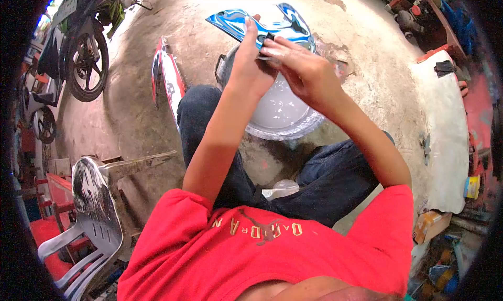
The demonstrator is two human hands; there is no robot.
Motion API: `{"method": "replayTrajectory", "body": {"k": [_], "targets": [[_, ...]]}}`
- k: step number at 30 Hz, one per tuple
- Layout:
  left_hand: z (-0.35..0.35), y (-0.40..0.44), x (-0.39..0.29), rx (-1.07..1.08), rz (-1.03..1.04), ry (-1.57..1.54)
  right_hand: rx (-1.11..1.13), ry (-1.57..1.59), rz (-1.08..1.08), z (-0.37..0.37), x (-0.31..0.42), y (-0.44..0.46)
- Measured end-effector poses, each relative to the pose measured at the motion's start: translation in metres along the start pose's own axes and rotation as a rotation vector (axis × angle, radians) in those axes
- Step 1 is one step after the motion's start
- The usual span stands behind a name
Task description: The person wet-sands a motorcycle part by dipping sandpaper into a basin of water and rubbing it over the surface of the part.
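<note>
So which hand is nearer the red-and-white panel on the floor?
Left. The left hand is right of that panel in view; the right hand sits farther right.

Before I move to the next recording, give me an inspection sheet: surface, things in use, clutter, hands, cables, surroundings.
Surface: stained concrete floor.
Job's things: blue-and-white panel; basin holding cloudy liquid.
Clutter: red-and-white panel, plastic chair, cardboard box.
Hands: left hand grips the blue-and-white panel; right hand is at its near edge by a small dark piece, grip unclear.
Cables: nothing seen.
Surroundings: parked motorcycles at left.
</note>
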State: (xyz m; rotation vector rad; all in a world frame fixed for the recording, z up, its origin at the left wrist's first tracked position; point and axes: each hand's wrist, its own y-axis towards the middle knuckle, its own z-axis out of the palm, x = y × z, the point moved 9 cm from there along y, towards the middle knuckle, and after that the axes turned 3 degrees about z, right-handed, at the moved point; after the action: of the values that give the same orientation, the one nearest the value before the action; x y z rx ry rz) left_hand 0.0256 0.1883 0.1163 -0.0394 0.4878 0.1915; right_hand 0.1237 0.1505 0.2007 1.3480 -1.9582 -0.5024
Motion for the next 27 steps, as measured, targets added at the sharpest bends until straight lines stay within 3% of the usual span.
{"method": "replayTrajectory", "body": {"k": [3, 4, 8, 9, 11, 12, 15, 16, 17, 19, 21, 22, 25, 27], "targets": [[0.013, -0.001, -0.005, -0.031, 0.034, -0.046, -0.01, 0.042, 0.251, -0.014, -0.057, 0.01], [0.017, -0.003, -0.006, -0.047, 0.041, -0.045, 0.066, 0.073, 0.566, -0.016, -0.088, 0.003], [0.013, -0.006, -0.005, -0.068, 0.013, 0.057, -0.005, -0.011, 0.076, -0.005, -0.015, 0.002], [0.017, -0.005, -0.005, -0.028, 0.023, 0.022, -0.007, -0.081, 0.085, -0.007, 0.0, 0.003], [0.024, -0.007, -0.004, 0.044, 0.042, -0.05, 0.036, -0.012, 0.303, -0.016, -0.032, 0.006], [0.028, -0.009, -0.004, 0.032, 0.044, -0.073, -0.095, -0.103, 0.209, -0.024, -0.056, 0.009], [0.032, -0.01, 0.001, 0.06, 0.031, -0.073, 0.054, -0.12, 0.509, -0.023, -0.077, 0.004], [0.028, -0.009, 0.002, 0.045, 0.03, -0.111, 0.154, -0.096, 0.45, -0.014, -0.05, 0.007], [0.024, -0.009, 0.001, 0.017, 0.035, -0.086, 0.036, 0.029, 0.257, -0.01, -0.02, 0.007], [0.015, -0.012, -0.004, -0.045, 0.036, -0.022, -0.062, -0.075, 0.043, -0.006, 0.001, 0.002], [0.025, -0.007, -0.002, 0.07, 0.064, -0.122, -0.014, 0.008, 0.29, -0.011, -0.042, 0.005], [0.028, -0.01, -0.001, 0.049, 0.058, -0.098, 0.113, -0.044, 0.604, -0.014, -0.075, 0.003], [0.029, -0.015, 0.001, 0.054, 0.074, -0.04, 0.159, -0.091, 0.583, -0.013, -0.067, 0.001], [0.024, -0.012, 0.001, 0.034, 0.087, -0.013, -0.122, 0.004, 0.111, -0.006, -0.011, -0.002]]}}
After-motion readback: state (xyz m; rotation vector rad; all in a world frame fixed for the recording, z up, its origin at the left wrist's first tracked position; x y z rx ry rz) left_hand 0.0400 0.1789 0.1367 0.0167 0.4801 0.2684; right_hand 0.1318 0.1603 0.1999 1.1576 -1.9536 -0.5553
